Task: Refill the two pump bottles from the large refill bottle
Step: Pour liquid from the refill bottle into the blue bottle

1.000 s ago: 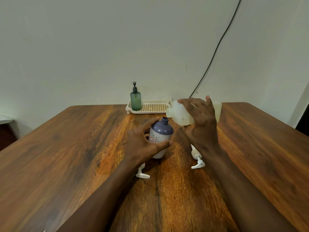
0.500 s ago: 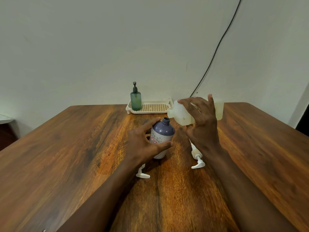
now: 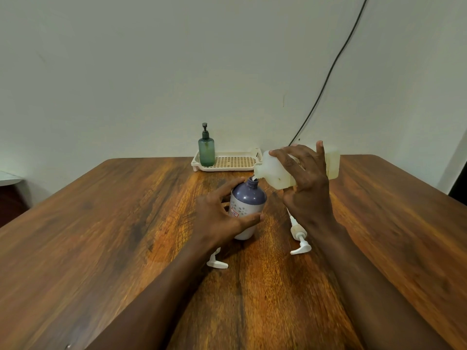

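Observation:
A purple-topped pump bottle (image 3: 249,198) stands open-necked on the wooden table (image 3: 101,236). My left hand (image 3: 217,215) grips its body from the left. My right hand (image 3: 307,188) holds the large translucent white refill bottle (image 3: 274,173) tipped on its side, spout down-left, touching the purple bottle's neck. A green pump bottle (image 3: 206,147) with its pump on stands in a cream tray (image 3: 232,161) at the back. Two white pump heads lie on the table: one (image 3: 298,236) by my right wrist, one (image 3: 216,263) partly under my left forearm.
A black cable (image 3: 326,79) runs down the wall behind the table. A pale surface (image 3: 7,178) shows at the far left edge. The table's right rear corner is near a dark gap (image 3: 458,183).
The refill bottle has tipped and moved down-left until its spout meets the purple bottle's neck. My left hand keeps its grip on the purple bottle.

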`<state>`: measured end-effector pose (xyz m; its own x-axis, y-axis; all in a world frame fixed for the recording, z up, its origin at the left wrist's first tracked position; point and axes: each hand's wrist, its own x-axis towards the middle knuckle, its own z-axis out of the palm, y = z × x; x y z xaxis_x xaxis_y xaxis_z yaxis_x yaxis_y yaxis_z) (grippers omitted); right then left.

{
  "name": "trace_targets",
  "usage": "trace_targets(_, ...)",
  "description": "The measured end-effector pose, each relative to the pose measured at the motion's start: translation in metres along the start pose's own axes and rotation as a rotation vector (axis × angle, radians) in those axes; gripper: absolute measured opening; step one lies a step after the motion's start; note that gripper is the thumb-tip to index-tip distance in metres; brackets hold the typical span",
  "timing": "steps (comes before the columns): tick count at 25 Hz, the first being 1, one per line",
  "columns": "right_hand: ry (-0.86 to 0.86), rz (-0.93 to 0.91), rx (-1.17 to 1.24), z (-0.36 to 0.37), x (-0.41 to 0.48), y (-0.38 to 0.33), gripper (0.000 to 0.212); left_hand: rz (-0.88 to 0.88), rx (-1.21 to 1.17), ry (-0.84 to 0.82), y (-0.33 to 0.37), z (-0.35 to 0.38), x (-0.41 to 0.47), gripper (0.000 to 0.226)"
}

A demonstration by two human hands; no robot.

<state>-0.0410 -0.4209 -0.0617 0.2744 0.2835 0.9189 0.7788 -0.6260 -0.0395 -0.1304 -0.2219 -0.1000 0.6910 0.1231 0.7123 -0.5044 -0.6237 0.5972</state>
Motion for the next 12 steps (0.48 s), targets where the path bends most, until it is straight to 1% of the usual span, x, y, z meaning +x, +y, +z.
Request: trace_targets(12, 0.023, -0.007, -0.006, -0.0006, 0.0018, 0.0039, 0.091, -0.009, -0.011, -0.006, -0.0030, 0.0019, -0.0011, 0.084)
